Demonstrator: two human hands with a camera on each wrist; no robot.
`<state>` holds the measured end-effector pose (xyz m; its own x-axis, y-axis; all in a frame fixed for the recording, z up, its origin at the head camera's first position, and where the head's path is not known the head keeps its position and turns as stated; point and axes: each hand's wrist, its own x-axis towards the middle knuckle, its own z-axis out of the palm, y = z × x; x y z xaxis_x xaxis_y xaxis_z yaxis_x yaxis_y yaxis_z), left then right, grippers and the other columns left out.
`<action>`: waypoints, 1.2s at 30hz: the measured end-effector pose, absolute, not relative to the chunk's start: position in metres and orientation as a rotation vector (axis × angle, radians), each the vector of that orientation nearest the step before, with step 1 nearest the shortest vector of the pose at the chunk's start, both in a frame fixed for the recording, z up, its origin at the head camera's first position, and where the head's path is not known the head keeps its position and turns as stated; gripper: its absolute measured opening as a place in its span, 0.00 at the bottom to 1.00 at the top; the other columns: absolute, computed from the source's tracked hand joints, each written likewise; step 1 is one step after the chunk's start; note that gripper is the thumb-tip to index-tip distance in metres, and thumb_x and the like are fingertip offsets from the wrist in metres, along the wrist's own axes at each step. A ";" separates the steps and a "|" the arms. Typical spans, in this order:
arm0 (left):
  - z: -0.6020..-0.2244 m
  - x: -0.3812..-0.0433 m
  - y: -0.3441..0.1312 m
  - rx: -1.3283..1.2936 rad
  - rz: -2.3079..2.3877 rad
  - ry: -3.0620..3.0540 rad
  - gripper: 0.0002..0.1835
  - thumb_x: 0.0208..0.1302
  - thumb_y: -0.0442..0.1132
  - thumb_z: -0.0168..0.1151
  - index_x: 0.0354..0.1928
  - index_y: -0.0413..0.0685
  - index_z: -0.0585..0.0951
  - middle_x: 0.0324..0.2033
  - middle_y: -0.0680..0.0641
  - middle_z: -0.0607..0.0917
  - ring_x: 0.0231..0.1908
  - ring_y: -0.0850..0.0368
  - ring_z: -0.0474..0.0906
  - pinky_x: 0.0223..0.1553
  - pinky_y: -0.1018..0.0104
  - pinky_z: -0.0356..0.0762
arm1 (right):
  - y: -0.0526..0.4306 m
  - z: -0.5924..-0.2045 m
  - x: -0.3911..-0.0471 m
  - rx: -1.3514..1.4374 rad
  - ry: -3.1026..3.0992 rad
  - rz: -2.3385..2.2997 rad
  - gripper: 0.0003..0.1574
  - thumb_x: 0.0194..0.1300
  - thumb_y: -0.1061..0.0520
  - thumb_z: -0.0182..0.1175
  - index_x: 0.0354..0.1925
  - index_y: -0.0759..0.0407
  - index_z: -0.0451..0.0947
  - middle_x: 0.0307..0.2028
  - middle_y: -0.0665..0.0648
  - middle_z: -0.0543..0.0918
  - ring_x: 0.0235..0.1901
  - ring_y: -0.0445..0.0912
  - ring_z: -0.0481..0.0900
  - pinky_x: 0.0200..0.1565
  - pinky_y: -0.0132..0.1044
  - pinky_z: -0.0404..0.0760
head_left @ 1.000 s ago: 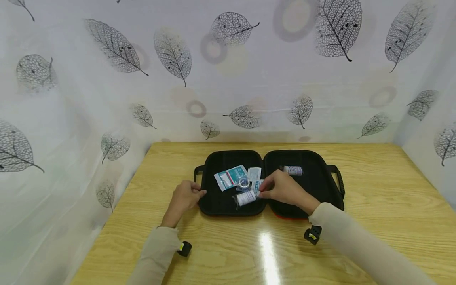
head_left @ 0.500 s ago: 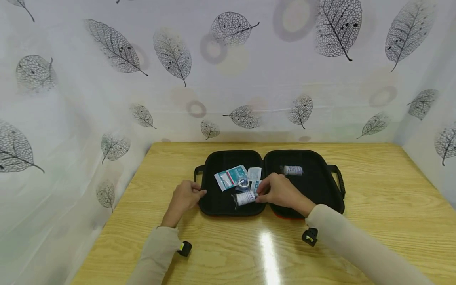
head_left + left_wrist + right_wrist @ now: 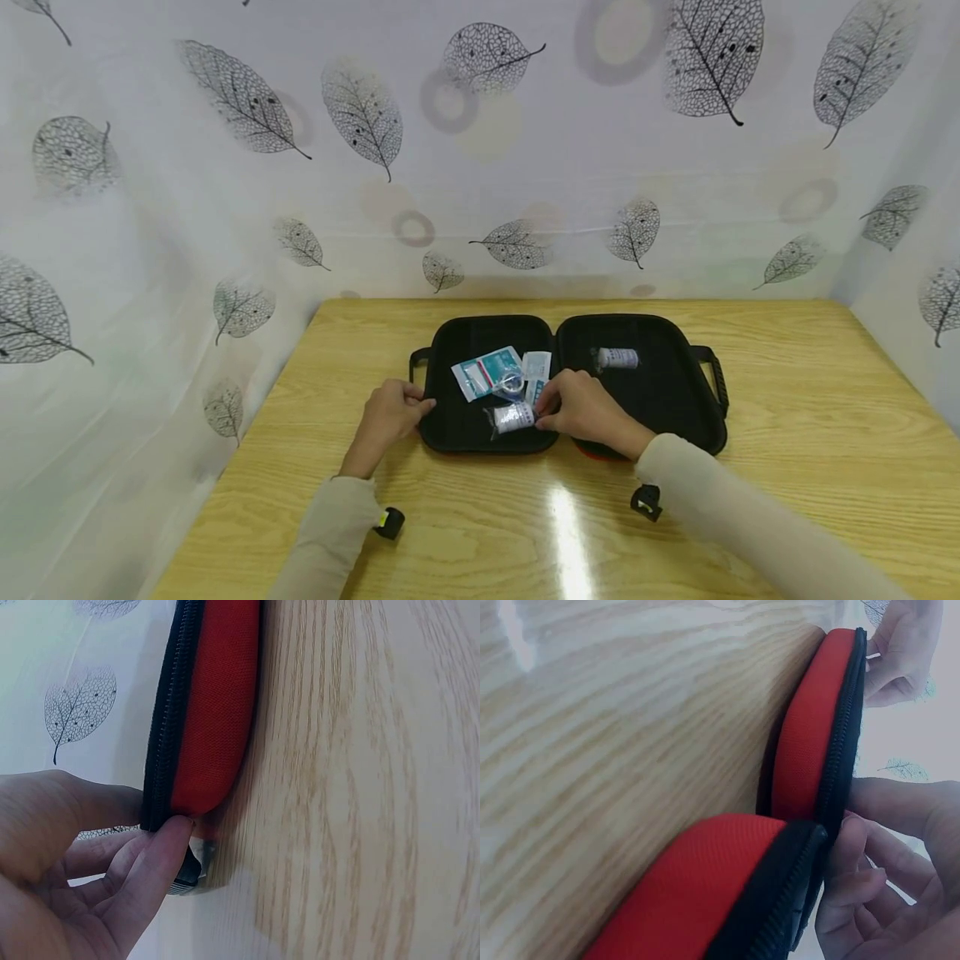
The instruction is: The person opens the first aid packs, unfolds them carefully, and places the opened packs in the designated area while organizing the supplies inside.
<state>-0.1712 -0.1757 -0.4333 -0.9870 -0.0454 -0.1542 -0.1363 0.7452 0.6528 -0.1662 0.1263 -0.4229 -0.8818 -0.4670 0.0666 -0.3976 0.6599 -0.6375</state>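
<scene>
A red case (image 3: 810, 742) with a black zipper edge lies unfolded on the table, its two black-lined halves side by side. My left hand (image 3: 387, 417) pinches the rim of the left half; thumb and fingers grip the zipper edge (image 3: 169, 712) in the left wrist view. Over the left half, my right hand (image 3: 588, 408) pinches the right end of a wrapped bandage roll (image 3: 513, 417). The roll is hidden in the right wrist view. Beside it lie a ring-shaped tape roll (image 3: 512, 382), a teal-and-white packet (image 3: 487, 372) and small white packets (image 3: 536, 365).
Another wrapped bandage roll (image 3: 618, 358) lies in the right half of the case. Black handles (image 3: 716, 379) stick out at both outer sides. A wooden table (image 3: 465, 533) carries the case, and a leaf-patterned curtain (image 3: 525, 158) stands behind it.
My right hand has moved slightly left and toward me, and the bandage roll has shifted a little left with it. The left hand keeps its place on the case rim.
</scene>
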 end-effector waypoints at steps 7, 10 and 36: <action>-0.434 -0.171 -0.177 -0.158 1.104 2.789 0.15 0.65 0.37 0.70 0.47 0.32 0.85 0.31 0.44 0.88 0.20 0.57 0.82 0.27 0.64 0.82 | 0.121 -0.424 -0.163 -0.708 2.813 -0.979 0.06 0.53 0.60 0.78 0.29 0.54 0.88 0.26 0.46 0.87 0.27 0.36 0.83 0.37 0.42 0.85; -0.433 -0.170 -0.177 -0.151 1.112 2.789 0.15 0.65 0.37 0.70 0.47 0.32 0.84 0.31 0.44 0.88 0.20 0.57 0.83 0.27 0.64 0.82 | 0.120 -0.424 -0.163 -0.700 2.828 -0.981 0.06 0.53 0.61 0.78 0.29 0.54 0.89 0.26 0.45 0.87 0.27 0.36 0.83 0.37 0.42 0.85; -0.435 -0.171 -0.177 -0.149 1.108 2.790 0.15 0.65 0.37 0.70 0.47 0.32 0.85 0.32 0.43 0.88 0.20 0.56 0.83 0.27 0.64 0.82 | 0.152 -0.402 -0.174 -0.529 2.809 -1.207 0.03 0.60 0.60 0.71 0.30 0.58 0.89 0.27 0.48 0.86 0.26 0.40 0.81 0.30 0.38 0.81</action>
